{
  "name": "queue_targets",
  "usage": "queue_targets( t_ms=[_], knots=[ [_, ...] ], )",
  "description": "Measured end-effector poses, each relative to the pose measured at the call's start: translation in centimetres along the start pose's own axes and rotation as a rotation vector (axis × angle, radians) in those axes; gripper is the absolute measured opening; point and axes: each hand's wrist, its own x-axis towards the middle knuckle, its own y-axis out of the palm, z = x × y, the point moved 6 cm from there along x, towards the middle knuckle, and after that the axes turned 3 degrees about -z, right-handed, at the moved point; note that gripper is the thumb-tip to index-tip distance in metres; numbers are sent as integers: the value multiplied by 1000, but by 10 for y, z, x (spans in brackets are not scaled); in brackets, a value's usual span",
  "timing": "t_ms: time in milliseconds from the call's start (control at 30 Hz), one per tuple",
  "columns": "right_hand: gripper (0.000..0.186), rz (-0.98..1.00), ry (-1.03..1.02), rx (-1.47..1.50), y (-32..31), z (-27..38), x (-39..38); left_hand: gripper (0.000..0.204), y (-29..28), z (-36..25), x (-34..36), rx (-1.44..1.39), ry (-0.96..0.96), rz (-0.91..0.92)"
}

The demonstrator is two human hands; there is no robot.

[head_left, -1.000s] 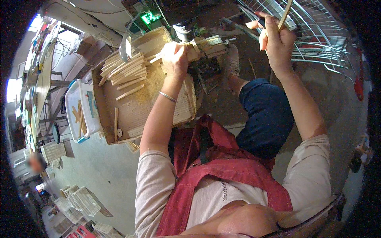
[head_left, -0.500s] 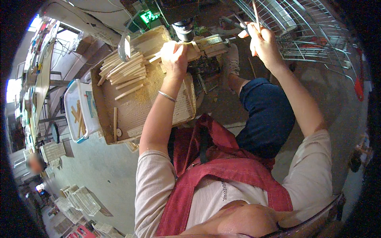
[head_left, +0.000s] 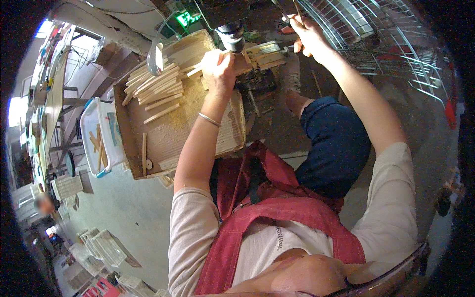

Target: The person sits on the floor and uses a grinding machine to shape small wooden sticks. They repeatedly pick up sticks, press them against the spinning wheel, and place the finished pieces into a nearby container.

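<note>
My left hand is closed around a thin wooden strip, whose end sticks out to the left of my fingers. Just above that hand is the chuck of a drill press; the hand hides most of the spot beneath it. On the right, my right hand is raised with its fingers curled round a thin rod that looks like the press's feed lever. Left of my left hand, several pale wooden strips lie piled in a shallow cardboard box with sawdust.
A clear plastic tub holding a few sticks stands left of the box. Wire racks rise at the right. A lamp head hangs over the strips. Metal clamp parts sit below the drill. White crates stand on the floor far left.
My right hand has moved up and to the left with the rod. The chuck sits slightly lower, nearer my left hand, which has barely moved.
</note>
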Motion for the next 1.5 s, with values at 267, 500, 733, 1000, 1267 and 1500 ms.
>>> queue_targets(
  t_ms=[267, 500, 733, 1000, 1267, 1500],
  knots=[
    [45, 60, 16, -44, -4, -8, 15, 13, 1, -4, 4, 7, 25, 15],
    [41, 0, -86, 53, -65, 85, -98, 14, -4, 6, -7, -21, -3, 7],
    [28, -138, -311, 450, -107, 209, -46, 13, 5, -9, 5, 2, -7, 25],
    [23, -65, -64, 754, -23, 101, -119, 7, -4, 2, -3, 132, -10, 122],
    [22, 8, 16, 831, -2, 88, -121, 13, -14, -3, -2, 177, 51, 249],
    [22, 29, 33, 852, 4, 87, -124, 14, -62, -12, -7, 40, 28, 332]
  ],
)
